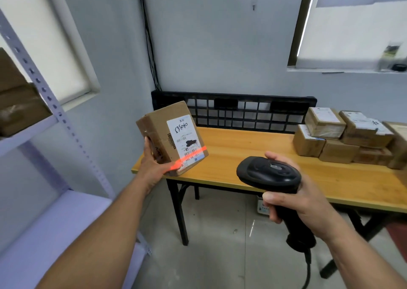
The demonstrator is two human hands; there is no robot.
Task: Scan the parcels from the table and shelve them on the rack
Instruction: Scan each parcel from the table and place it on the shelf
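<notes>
Right grip (308, 203) clenched round scanner (271, 174), left grip (152, 164) grasping parcel (158, 123) from below-left, red beam (192, 153) across label (184, 132)

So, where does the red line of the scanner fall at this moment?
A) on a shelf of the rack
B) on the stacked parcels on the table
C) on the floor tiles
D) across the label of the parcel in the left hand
D: the red scan line crosses the lower end of the shipping label on the cardboard parcel that the left hand holds, with the barcode scanner in the right hand aimed at it.
</notes>
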